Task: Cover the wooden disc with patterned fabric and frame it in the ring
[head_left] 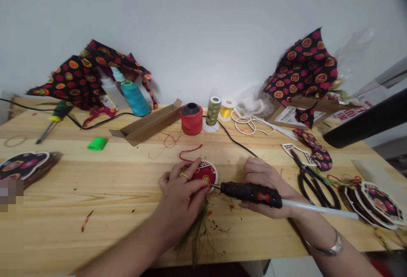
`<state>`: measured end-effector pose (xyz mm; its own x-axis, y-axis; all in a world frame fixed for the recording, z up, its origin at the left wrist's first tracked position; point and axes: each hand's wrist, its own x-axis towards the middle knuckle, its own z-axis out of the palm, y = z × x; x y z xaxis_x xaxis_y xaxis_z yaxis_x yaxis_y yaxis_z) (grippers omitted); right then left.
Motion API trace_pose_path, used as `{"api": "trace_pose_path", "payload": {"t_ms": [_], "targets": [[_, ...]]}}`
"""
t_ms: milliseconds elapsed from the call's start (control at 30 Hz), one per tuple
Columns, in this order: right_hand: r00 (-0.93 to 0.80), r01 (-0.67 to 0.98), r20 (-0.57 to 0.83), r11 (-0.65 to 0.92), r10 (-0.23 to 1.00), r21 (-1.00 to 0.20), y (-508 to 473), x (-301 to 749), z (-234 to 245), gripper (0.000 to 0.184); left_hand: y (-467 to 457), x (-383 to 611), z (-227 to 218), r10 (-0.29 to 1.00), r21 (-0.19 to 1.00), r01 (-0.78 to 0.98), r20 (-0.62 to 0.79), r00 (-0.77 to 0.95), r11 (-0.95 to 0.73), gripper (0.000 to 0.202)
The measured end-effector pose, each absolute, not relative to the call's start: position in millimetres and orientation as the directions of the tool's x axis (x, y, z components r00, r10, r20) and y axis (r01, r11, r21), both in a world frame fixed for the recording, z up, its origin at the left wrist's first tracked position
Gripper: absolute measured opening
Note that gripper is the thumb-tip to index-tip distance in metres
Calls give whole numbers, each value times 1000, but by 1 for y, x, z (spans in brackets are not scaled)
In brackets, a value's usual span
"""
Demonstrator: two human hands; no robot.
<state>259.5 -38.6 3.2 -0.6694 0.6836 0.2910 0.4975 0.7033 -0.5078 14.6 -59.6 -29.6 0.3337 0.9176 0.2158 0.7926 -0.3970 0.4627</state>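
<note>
My left hand (181, 192) presses down on a small round red fabric ornament (208, 172) on the wooden table (104, 184), fingers curled and pinched over its edge. A green tassel (197, 234) trails from under that hand toward the table's front edge. My right hand (265, 181) grips a black glue gun (251, 193) with a clear glue stick (318, 209) poking out behind; its nozzle touches the ornament's lower right edge. A red cord (187, 152) lies just behind the ornament.
Black scissors (313, 179) lie to the right, beside stacked patterned ornaments (378, 203). Behind are red (191, 119), olive (213, 111), yellow (227, 108) and teal (135, 98) thread spools, a cardboard tray (149, 125), patterned fabric (82, 73), a green cap (97, 143) and a screwdriver (54, 120).
</note>
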Motion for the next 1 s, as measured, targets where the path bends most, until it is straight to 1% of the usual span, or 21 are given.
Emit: {"api": "trace_pose_path", "payload": {"t_ms": [267,533,633,767,833,867,900,1000], "targets": [[-672,496,295,709,679,-501,-38,259,4,37,-60,14,-28,916,453,797,216,338,-401,22],[-648,538,307,704,697,-464,-38,260,2,29,-59,15,-28,918,461,794,214,335,-397,21],[-612,549,358,704,706,-450,-37,262,-1,26,-60,15,-27,918,458,795,212,336,-397,22],[-472,589,505,685,722,-429,-35,267,-8,19,-60,15,-27,916,457,794,211,342,-402,23],[-410,651,541,651,734,-390,-34,270,-9,12,-59,14,-28,917,460,793,204,344,-400,23],[-408,690,529,631,744,-355,-34,271,-9,8,-59,14,-28,917,461,792,202,345,-400,22],[-424,730,494,609,759,-310,-33,272,-8,7,-59,14,-28,916,461,792,203,346,-401,22],[-502,824,306,554,809,-116,-30,274,1,11,-59,14,-28,915,453,794,212,345,-404,22]]}}
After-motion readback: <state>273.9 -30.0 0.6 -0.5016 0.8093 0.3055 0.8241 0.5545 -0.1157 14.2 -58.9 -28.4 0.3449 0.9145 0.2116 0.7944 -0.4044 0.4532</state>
